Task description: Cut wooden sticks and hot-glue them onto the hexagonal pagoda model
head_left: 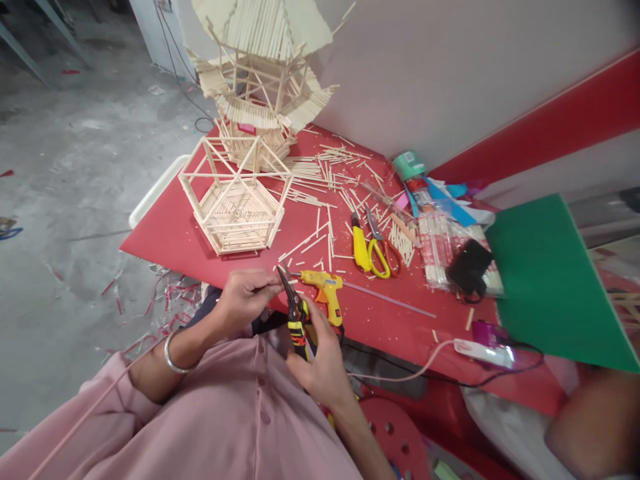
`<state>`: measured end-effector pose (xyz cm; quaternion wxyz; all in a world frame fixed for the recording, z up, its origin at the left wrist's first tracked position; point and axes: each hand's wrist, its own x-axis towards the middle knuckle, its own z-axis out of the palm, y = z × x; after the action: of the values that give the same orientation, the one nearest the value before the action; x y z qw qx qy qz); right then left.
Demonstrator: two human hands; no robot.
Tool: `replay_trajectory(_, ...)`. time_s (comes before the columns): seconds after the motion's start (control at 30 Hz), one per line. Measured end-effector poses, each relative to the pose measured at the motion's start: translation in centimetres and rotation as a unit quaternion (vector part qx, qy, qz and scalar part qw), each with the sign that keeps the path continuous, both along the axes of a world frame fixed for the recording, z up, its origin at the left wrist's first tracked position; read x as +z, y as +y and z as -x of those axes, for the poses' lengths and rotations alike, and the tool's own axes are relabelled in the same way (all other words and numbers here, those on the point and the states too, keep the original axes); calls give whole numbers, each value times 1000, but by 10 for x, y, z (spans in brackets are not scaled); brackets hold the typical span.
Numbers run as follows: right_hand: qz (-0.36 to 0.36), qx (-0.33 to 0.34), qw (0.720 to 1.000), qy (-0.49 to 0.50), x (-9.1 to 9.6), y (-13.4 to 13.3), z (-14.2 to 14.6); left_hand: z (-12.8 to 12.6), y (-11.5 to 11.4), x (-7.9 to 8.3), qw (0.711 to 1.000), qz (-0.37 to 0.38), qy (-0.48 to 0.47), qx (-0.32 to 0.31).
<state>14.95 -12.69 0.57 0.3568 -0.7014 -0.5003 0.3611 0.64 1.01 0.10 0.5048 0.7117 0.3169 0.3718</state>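
In my right hand [323,353] is a pair of pruning shears [295,313] with black blades and black-and-yellow handles, its tip pointing away from me. My left hand [247,297] is closed in a pinch at the blades, on what looks like a thin wooden stick, mostly hidden by the fingers. Just beyond the shears lies a yellow glue gun [323,287] with a clear glue stick behind it. A six-sided frame of wooden sticks [240,230], with a slatted floor, stands on the red table [380,313] ahead of my left hand.
A tiered stick tower [270,100] rises at the back. Loose sticks [305,180] are strewn across the table, near yellow-handled scissors [377,257] and a yellow cutter [360,247]. At right are packed sticks [435,247], a black item [470,267], a green board [555,280] and a cable.
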Motion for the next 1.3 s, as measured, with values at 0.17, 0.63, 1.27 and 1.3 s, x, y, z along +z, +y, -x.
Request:
replay_trajectory(0.17,-22,21,999,-30,-1,-1,-4,-1,0,0,999,11,-24,-26)
replay_trajectory(0.63,-1,43,997,-71,-8,-1,-11,5,10,-1,985,147,4,-85)
replay_trajectory(1.27,28,18,999,11,4,-4,-11,3,14,-5,997,16,71,3)
replay_trajectory(1.3,38,17,999,24,5,-5,-10,3,13,-6,997,5,79,7)
